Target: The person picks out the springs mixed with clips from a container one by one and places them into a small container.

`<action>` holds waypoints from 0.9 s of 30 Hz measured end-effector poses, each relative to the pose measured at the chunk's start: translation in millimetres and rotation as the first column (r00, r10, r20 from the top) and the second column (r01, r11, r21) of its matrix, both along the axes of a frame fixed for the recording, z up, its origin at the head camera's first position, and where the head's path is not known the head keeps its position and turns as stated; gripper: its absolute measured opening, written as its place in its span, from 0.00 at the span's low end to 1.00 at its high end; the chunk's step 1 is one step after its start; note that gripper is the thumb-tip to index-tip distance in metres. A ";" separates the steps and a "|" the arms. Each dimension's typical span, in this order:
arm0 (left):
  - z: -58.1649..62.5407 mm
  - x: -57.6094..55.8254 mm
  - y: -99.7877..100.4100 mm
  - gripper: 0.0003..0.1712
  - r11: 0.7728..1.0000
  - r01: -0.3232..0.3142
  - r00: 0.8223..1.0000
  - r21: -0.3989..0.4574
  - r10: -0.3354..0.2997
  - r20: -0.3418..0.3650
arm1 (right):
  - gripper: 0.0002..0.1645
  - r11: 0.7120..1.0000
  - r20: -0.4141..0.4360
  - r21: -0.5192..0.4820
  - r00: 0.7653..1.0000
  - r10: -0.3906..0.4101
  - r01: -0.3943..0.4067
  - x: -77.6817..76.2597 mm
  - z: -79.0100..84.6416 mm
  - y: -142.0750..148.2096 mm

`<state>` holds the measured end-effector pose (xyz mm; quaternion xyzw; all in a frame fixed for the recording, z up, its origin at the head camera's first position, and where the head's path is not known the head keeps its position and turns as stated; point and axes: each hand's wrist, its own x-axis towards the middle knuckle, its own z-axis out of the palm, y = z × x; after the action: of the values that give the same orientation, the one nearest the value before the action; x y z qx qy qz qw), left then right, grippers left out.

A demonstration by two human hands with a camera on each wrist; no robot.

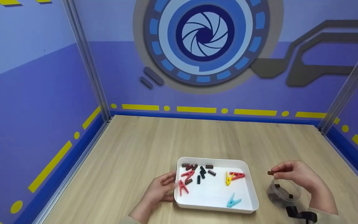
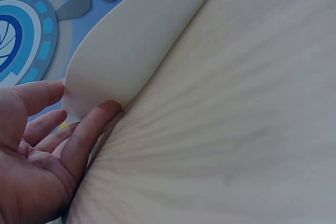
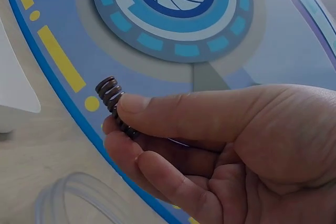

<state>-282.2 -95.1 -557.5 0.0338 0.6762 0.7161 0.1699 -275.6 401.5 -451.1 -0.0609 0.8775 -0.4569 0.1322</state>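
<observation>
My right hand pinches a small dark brown coil spring between thumb and fingers, one end sticking out past the fingertips. The hand is just above a clear round plastic cup, in which a few dark springs lie. My left hand rests with its fingertips against the left side of a white rectangular tray; in the left wrist view, its extended fingers touch the tray's outer wall. Several brown springs and black springs are gathered at the tray's far left.
The tray also holds red clips, a yellow clip and a light blue clip. A black bracket is at my right wrist. Blue printed panels wall in the wooden table at the back and sides.
</observation>
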 end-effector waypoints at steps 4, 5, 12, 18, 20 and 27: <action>0.9 0.2 0.6 0.37 1.000 -0.005 1.000 -0.014 0.005 0.004 | 0.23 1.000 0.019 0.014 1.000 0.011 -0.011 1.9 -1.6 9.3; 1.1 0.2 0.7 0.37 1.000 -0.005 1.000 -0.013 0.005 0.004 | 0.23 1.000 0.023 0.020 1.000 0.011 -0.011 2.1 -1.8 11.5; 0.5 0.3 0.7 0.37 1.000 -0.003 1.000 -0.011 0.003 0.010 | 0.22 0.997 0.064 0.076 0.998 -0.001 -0.004 3.9 -3.9 25.1; -0.8 0.6 0.0 0.37 1.000 0.004 1.000 0.006 -0.004 0.006 | 0.21 0.997 0.090 0.054 0.995 0.048 -0.053 5.5 -5.8 32.3; -1.3 0.8 -0.4 0.36 1.000 0.010 1.000 0.019 -0.010 0.000 | 0.21 0.997 0.102 0.028 0.993 0.063 -0.067 5.6 -6.2 33.5; -1.2 1.7 -0.4 0.36 0.999 0.012 1.000 0.034 -0.012 -0.006 | 0.20 0.996 0.103 -0.008 0.990 0.094 -0.094 5.8 -6.8 34.0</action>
<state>-280.5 -95.4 -558.6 0.0429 0.6640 0.7265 0.1717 -269.8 435.5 -457.8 -0.0787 0.8651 -0.4539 0.1988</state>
